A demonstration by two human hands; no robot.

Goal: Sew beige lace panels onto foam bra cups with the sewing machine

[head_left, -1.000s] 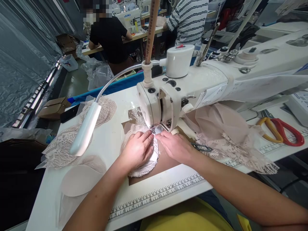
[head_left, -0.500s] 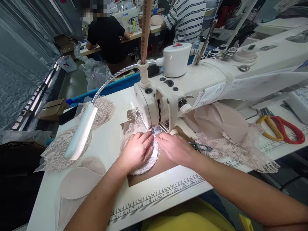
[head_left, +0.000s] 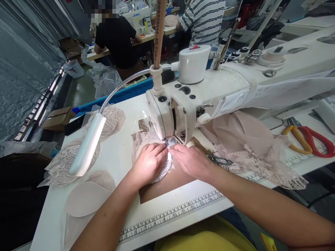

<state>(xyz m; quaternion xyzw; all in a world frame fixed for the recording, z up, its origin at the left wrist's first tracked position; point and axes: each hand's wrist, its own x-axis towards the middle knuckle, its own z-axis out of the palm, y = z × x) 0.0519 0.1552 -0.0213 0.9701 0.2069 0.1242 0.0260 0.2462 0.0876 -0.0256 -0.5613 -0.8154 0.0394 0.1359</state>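
Observation:
A rounded lace piece (head_left: 164,171) lies beneath the presser foot of a white sewing machine (head_left: 167,118). On top of it rests my left hand (head_left: 149,160), fingers flat and close together, fingertips pointing at the needle area. My right hand (head_left: 190,161) is closed, its fingertips pinched at the right edge of the lace piece beside the presser foot. The needle itself is hard to make out. Right of my right hand lies a pair of dark metal thread snips (head_left: 220,160), partly by the sheer fabric.
Stacked lace pieces (head_left: 70,162) and smooth beige cup pieces (head_left: 83,198) lie left, under a gooseneck lamp (head_left: 89,144). Sheer lace fabric (head_left: 243,139) and red-yellow scissors (head_left: 314,141) are at right. A ruler strip (head_left: 172,214) runs along the front edge. Two people sit beyond.
The lace piece has slid away from me under the presser foot; less shows below my left hand and more shows behind. Both hands stay almost in place. The view shifts slightly.

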